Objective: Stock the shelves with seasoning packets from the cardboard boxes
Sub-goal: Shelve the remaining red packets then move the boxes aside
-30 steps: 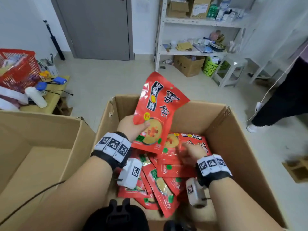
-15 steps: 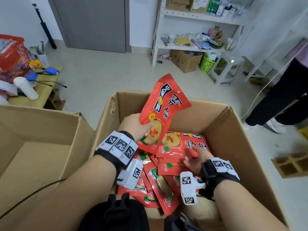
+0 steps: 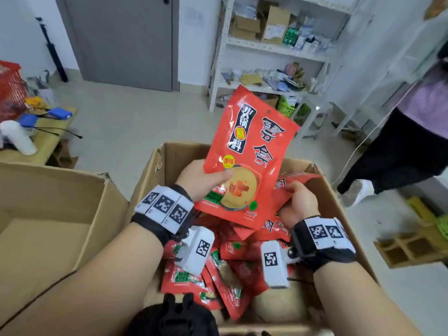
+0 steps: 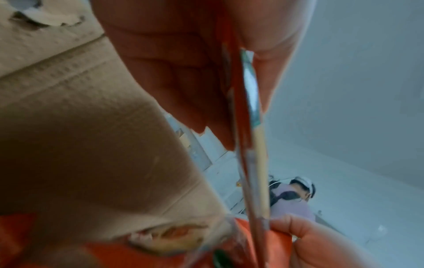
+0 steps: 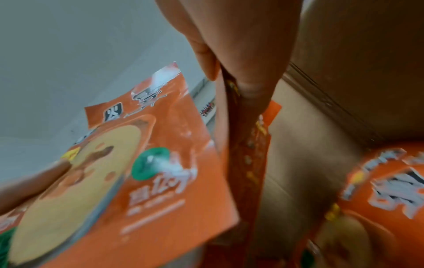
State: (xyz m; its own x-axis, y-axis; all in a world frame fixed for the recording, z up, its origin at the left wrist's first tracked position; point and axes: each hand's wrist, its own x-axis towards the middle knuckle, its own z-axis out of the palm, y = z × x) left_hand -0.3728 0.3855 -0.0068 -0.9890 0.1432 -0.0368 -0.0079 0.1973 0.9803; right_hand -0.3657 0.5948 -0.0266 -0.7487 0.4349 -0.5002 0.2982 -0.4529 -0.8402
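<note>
Head view looks down from above the forearms into the open cardboard box, shelving unit beyond | left wrist: very close, looking up along the fingers, blurred | right wrist: equally close, facing up | all three share the raised red packet.

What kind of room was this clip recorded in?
Probably a back-room storeroom, not a shop floor: a white metal shelving unit cluttered with cartons and supplies, an open cardboard box of red seasoning packets on a bare tiled floor.
</note>
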